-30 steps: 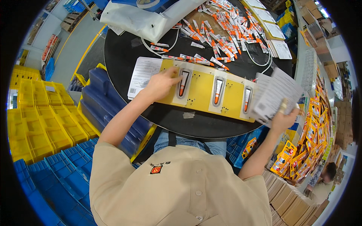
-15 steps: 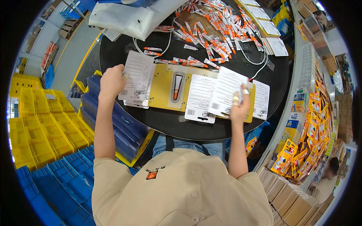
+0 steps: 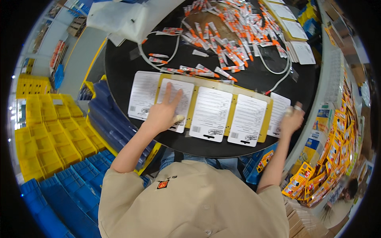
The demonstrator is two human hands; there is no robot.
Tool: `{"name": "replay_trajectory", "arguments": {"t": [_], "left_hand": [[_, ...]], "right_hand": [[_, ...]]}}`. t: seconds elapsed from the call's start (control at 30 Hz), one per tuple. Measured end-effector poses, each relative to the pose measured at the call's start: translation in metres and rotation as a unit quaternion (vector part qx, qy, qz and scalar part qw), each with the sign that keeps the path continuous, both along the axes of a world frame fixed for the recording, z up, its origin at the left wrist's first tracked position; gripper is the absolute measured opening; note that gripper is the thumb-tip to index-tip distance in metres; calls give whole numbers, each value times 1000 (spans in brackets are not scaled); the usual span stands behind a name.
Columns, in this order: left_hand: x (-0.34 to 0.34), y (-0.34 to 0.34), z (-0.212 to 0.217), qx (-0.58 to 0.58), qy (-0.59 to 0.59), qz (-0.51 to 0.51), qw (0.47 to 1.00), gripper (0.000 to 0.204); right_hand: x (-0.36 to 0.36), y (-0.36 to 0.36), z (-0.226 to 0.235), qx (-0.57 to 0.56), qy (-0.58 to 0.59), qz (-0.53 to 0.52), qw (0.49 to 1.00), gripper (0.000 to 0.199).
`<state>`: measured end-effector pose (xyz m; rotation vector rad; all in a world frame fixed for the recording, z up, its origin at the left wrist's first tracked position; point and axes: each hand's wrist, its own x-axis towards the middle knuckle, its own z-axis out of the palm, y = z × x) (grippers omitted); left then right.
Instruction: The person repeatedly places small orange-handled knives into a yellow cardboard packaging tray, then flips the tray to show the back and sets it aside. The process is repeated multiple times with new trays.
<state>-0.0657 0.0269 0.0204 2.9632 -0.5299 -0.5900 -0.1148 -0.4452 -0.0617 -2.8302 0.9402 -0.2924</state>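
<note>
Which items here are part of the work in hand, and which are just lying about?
In hand: left hand pressing white card; yellow tray; two more cards; right hand at end card.

Lying about: loose tubes; white bag; blue bins.

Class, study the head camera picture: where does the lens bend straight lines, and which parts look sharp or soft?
Head view: the round table's edge and the yellow crates bow toward the dark rim; the white cards centre-frame look sharp; the right hand looks slightly soft.

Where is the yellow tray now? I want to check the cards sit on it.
Head view: the yellow tray lies at the near edge of the round black table, under three white cards, between both hands.
</note>
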Motion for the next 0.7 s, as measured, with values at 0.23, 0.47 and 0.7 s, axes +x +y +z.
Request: {"name": "replay_trajectory", "arguments": {"t": [0.23, 0.47, 0.7], "left_hand": [[12, 7, 8, -29, -6, -12, 999, 74], [9, -6, -7, -140, -10, -108, 984, 55], [71, 39, 3, -171, -124, 38, 977, 49]], "right_hand": [[-20, -111, -97, 195, -75, -333, 919, 76], [-96, 31, -106, 241, -214, -283, 903, 67], [-194, 228, -34, 659, 13, -63, 749, 36]]}}
